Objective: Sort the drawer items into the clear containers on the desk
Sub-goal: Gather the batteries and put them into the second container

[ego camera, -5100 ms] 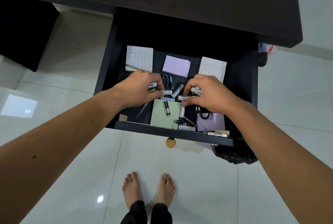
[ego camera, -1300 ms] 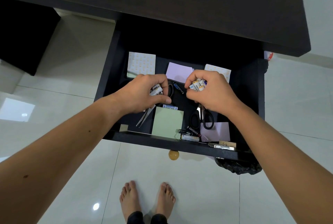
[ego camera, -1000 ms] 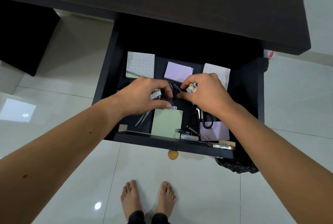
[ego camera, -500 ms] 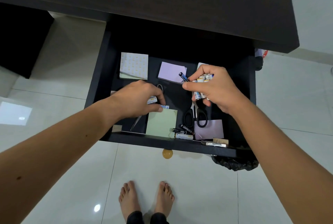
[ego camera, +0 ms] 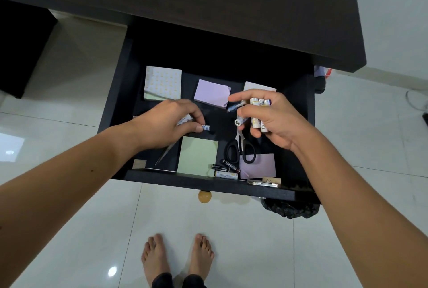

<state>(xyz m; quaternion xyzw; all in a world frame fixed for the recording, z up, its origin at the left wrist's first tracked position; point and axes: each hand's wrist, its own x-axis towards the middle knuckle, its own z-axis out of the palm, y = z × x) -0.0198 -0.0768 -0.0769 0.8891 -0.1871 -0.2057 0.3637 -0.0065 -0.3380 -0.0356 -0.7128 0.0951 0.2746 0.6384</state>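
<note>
You are looking straight down on a dark surface (ego camera: 208,5) with its black drawer (ego camera: 117,93) pulled out over a pale tiled floor (ego camera: 243,241); your bare feet (ego camera: 178,257) stand below the drawer's round wooden knob (ego camera: 204,196).

Your left hand (ego camera: 166,123) is low in the drawer, its fingers curled round a few white batteries (ego camera: 185,119), with thumb and forefinger pinching one small blue-tipped battery (ego camera: 206,127). Your right hand (ego camera: 275,118) hovers above the drawer floor to the right, fingers wrapped about a bundle of white batteries (ego camera: 258,114), and another blue-tipped battery (ego camera: 234,107) pokes out leftward from between its fingertips.

In the drawer lie several paper pads: a patterned pad (ego camera: 163,82) at the back left, a lilac pad (ego camera: 212,94) at the back middle, a second patterned pad (ego camera: 257,86) mostly hidden behind your right hand, a green pad (ego camera: 198,155) at the front middle and a lilac sheet (ego camera: 261,166) at the front right. Black-handled scissors (ego camera: 240,151) lie just beside the green pad, their handles overlapping the lilac sheet. Three loose batteries (ego camera: 225,169) rest against the front wall between the green pad and the lilac sheet. A thin metal tool (ego camera: 165,152), which I cannot identify, slants out from under your left wrist.
</note>
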